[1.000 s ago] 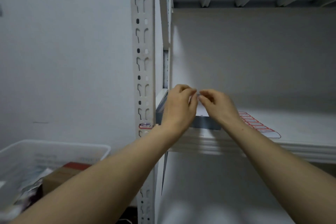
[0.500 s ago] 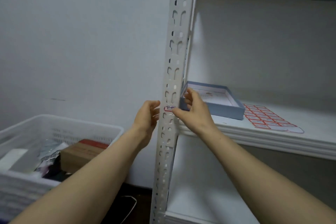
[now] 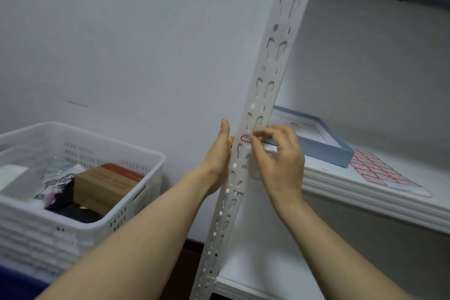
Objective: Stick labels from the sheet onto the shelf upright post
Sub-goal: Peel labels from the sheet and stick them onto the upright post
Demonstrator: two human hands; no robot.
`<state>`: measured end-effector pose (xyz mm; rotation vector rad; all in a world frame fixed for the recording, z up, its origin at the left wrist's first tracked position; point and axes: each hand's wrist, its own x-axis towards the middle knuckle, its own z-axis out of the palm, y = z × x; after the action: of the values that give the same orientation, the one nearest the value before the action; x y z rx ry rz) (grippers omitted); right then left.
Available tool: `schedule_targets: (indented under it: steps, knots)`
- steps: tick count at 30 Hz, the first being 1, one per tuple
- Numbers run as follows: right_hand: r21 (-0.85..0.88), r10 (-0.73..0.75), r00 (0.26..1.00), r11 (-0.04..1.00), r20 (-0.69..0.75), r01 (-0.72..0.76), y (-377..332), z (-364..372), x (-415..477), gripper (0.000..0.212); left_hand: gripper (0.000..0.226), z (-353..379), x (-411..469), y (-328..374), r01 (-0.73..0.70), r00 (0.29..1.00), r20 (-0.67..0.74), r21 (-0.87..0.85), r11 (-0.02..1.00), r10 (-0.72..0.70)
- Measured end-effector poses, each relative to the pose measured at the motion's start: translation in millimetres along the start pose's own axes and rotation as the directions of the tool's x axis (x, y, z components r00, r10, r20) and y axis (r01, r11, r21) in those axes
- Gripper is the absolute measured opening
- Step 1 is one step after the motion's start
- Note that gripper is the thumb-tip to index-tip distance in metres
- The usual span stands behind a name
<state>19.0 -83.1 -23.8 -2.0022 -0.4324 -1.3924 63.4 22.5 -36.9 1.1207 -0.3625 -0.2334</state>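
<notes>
Head view: a small red-bordered label [image 3: 245, 137] sat on the face of the white slotted upright post [image 3: 270, 75]. Its blue handwriting was too blurred and too covered to read! The right grip [image 3: 277, 158], a bare hand, had its fingers curled, thumb and forefinger pinching the label's right end against the post. The left grip [image 3: 219, 161] lay flat with straight fingers along the post's left edge, holding nothing. On the white shelf [image 3: 365, 200] to the right lay the label sheet [image 3: 379, 173], rows of red-bordered stickers, well apart from both hands, just beside a shallow blue box [image 3: 323, 146]. On the left, before a plain pale wall, stood a white basket [image 3: 97, 143] holding a cardboard carton [image 3: 107, 182], its print unreadable.
</notes>
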Motion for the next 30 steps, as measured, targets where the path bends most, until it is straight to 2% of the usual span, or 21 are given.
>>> schedule_targets:
  steps: [2, 4, 9, 14, 16, 19, 30]
  knots:
    - [-0.080, -0.159, 0.987, 0.984, 0.033, 0.161, 10.6, 2.4, -6.1, 0.017, 0.077, -1.3, 0.3, -1.6, -0.004, 1.000, 0.001, -0.017, 1.000, 0.004]
    - [-0.140, -0.248, 0.968, 0.958, 0.035, 0.250, 16.1, 5.8, -6.2, 0.015, 0.073, -2.6, 0.9, -3.7, -0.019, 1.000, -0.019, -0.018, 1.000, 0.019]
    - [-0.326, -0.350, 0.936, 0.881, 0.039, 0.343, 20.6, 13.4, 2.6, 0.018, 0.071, -2.9, 0.0, -5.4, -0.021, 1.000, -0.009, -0.016, 1.000, 0.021]
    - [-0.408, -0.509, 0.860, 0.781, 0.023, 0.473, 20.6, 13.8, 8.9, 0.007, 0.071, -2.8, -2.0, -5.4, -0.020, 0.999, 0.032, -0.009, 1.000, 0.020]
    - [-0.444, -0.570, 0.821, 0.726, 0.041, 0.526, 20.7, 14.2, 11.4, 0.009, 0.070, -3.0, -2.5, -4.5, -0.025, 0.999, 0.034, -0.006, 1.000, 0.026]
    - [-0.450, -0.613, 0.787, 0.685, 0.070, 0.574, 21.1, 14.4, 12.8, 0.013, 0.069, -3.5, -1.7, -6.5, -0.017, 0.999, 0.026, -0.030, 0.999, 0.018]
    - [-0.411, -0.614, 0.785, 0.697, 0.081, 0.587, 21.9, 14.5, 10.9, 0.014, 0.062, 0.1, -5.0, -5.5, 0.007, 0.999, 0.037, -0.105, 0.994, -0.003]
